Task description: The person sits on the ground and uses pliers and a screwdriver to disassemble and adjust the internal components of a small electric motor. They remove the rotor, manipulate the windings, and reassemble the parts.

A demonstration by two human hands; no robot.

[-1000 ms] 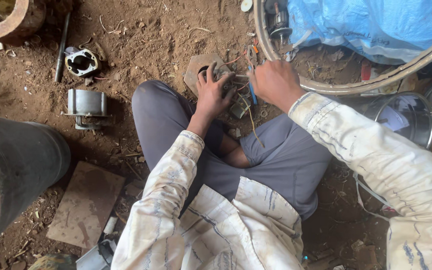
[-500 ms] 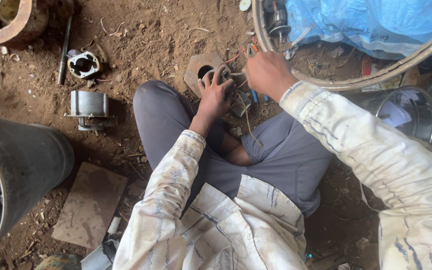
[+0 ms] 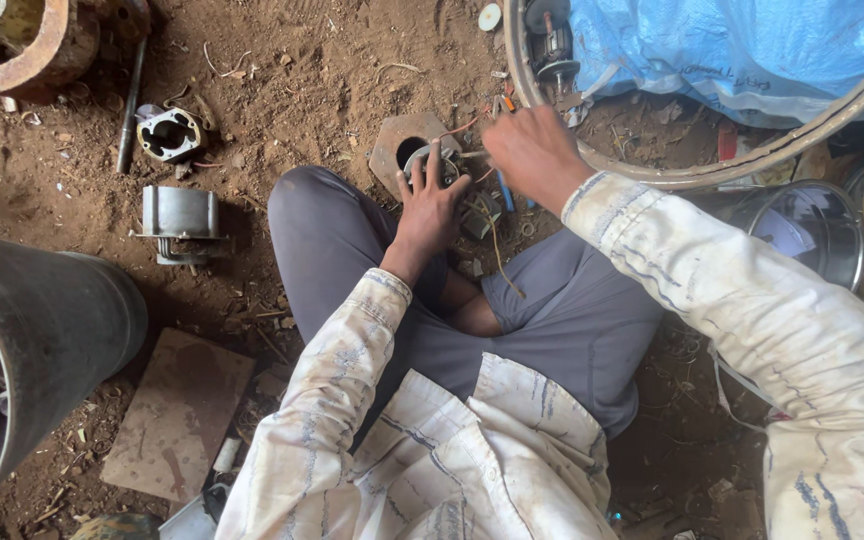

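I sit cross-legged on dirt ground. My left hand presses down on a small round metal motor part that rests on a rusty plate with a round hole just beyond my knee. My right hand is closed around a thin tool with an orange tip, held right beside that part. Thin wires trail from the part toward my lap. A blue-handled tool lies under my right hand.
A grey motor housing and a small metal end cover lie at left. A large dark pipe fills the lower left. A metal rim, blue tarp, a steel pot and a motor rotor are at right.
My right hand has shifted slightly left and up beside the motor part. My left hand stays on the part. The view has drifted a little.
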